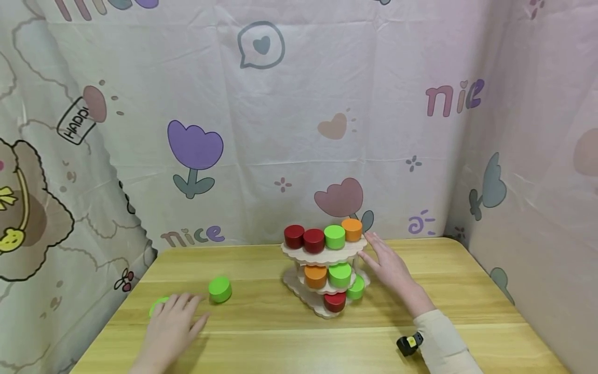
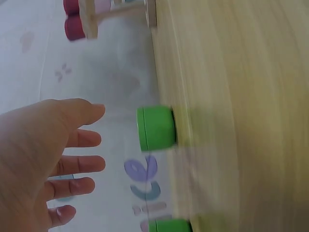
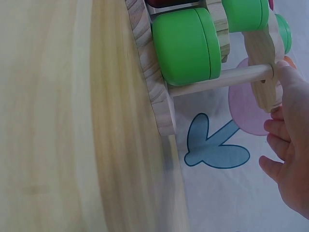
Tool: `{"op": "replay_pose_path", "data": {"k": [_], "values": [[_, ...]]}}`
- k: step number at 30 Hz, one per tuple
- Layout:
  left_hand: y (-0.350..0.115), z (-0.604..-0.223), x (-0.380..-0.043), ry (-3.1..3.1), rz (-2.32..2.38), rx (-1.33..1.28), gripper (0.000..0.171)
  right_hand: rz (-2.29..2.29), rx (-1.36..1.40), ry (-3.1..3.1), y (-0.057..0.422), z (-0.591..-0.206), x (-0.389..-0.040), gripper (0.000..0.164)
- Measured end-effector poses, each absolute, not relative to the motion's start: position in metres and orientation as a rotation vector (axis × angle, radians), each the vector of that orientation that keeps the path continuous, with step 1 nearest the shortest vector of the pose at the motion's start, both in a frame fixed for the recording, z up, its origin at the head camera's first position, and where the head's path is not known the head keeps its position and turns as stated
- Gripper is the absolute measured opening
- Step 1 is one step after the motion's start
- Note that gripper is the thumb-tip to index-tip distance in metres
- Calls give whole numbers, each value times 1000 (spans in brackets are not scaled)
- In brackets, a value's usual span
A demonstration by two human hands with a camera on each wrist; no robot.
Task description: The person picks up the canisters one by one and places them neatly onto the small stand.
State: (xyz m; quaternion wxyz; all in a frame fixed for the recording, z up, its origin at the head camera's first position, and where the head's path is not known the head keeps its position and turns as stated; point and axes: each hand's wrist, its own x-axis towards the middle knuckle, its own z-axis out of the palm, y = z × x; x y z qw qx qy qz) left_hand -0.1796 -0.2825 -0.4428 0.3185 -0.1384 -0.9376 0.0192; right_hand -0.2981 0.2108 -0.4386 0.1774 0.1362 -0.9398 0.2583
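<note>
A three-tiered wooden stand (image 1: 322, 255) with scalloped shelves holds dark red, green and orange round pieces. My right hand (image 1: 391, 264) grips the right edge of its top shelf (image 3: 260, 53), thumb in front and fingertips behind. On the left, my left hand (image 1: 174, 323) has its fingers spread loosely and holds nothing. It partly covers one green round piece (image 1: 159, 305) in the head view. Another green round piece (image 1: 220, 289) sits on the table just beyond its fingertips. In the left wrist view, a gap shows between the thumb and the nearer green piece (image 2: 157, 128).
The wooden table (image 1: 261, 343) ends against a patterned cloth backdrop (image 1: 261, 130), with cloth on both sides too. A small black device (image 1: 409, 344) appears beside the right sleeve (image 1: 444, 337). Table surface lies between the left hand and the stand.
</note>
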Motion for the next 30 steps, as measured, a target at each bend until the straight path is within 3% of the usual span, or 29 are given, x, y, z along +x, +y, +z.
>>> {"op": "replay_pose_path", "data": {"k": [13,30], "values": [[-328,-447,-180,-2676,-39,-130,46,733,384,-2660,210,-438,-297,69],[-368,-454,-193,-2820,-16,-11,55,733,380,-2653,210,-441,-297,69]]}}
